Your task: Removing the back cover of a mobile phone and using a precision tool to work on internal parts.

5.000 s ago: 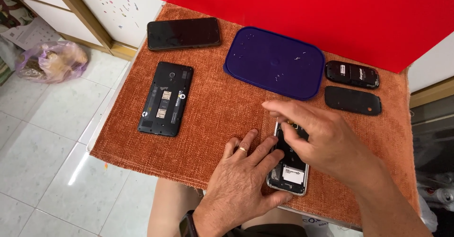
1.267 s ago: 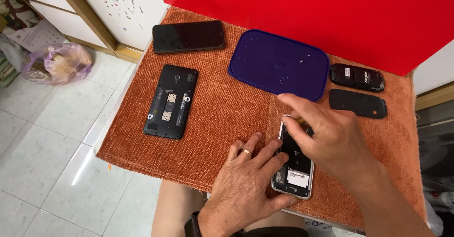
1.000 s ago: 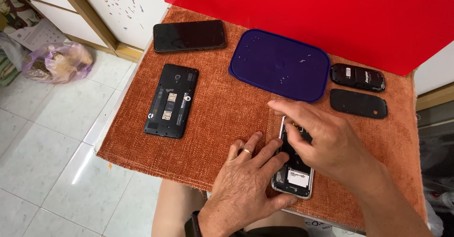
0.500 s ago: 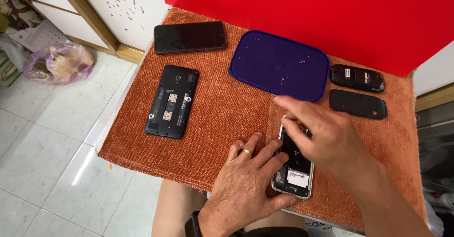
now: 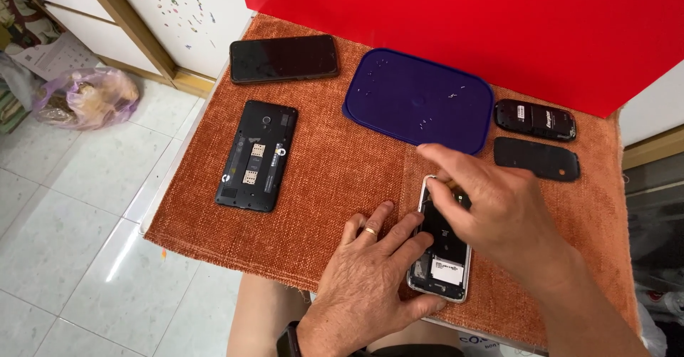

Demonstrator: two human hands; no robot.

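Silver phone, back cover off, face down near front edge of orange cloth. Left hand flat on cloth, fingers pressed along phone's left side — bracing, not clenched. Right hand over upper half, fingertips in open battery bay; whether pinching anything, cannot tell. Beyond: dark blue lid; small black phone and loose black back cover to the right; open-backed black phone and black smartphone to the left.

Both hands work an opened phone (back cover off) on orange cloth.
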